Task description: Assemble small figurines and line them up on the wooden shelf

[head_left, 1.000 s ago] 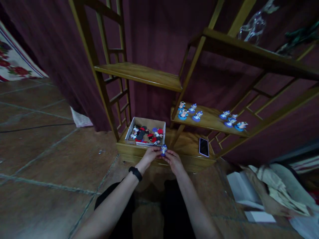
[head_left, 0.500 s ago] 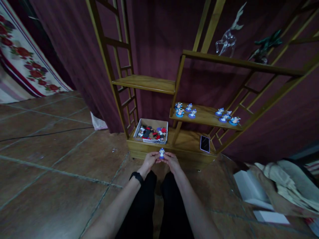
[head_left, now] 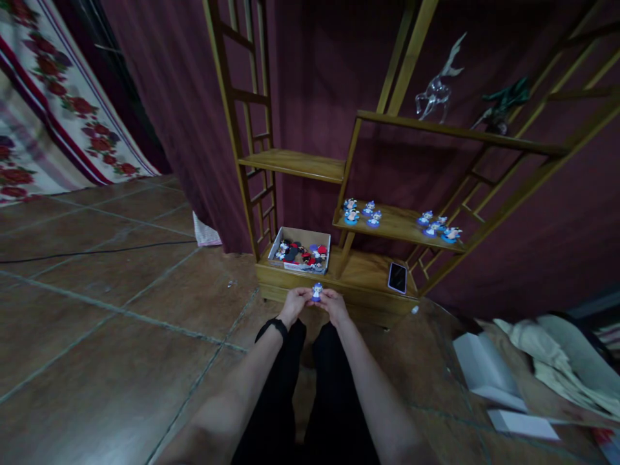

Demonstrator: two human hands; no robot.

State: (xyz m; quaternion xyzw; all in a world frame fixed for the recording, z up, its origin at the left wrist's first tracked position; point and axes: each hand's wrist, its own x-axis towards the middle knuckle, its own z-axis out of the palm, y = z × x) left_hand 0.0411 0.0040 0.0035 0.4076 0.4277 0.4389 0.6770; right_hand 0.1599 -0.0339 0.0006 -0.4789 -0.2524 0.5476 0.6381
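Observation:
Between my two hands I hold a small purple-and-white figurine (head_left: 316,292) upright, in front of the shelf's lower edge. My left hand (head_left: 296,305) is closed on its left side, a dark band on the wrist. On its right side, the fingers of my right hand (head_left: 334,305) pinch it too. Just beyond my hands stands an open cardboard box (head_left: 306,267) holding a jumble of red, black and white figurines (head_left: 293,252). Several similar purple and blue figurines stand on the middle shelf (head_left: 394,224), one group at its left end (head_left: 374,219) and another at its right (head_left: 433,228).
A phone (head_left: 398,278) lies on the bottom board of the wooden shelf unit (head_left: 363,266). Higher up stand a clear glass deer (head_left: 437,93) and a dark green ornament (head_left: 504,106). White boxes (head_left: 487,371) and cloth lie at right. A cable (head_left: 106,250) crosses the floor at left.
My view has shifted slightly, so the shelf unit's left side sits further right in the picture. Both hands still hold the figurine, in nearly the same place before the shelf.

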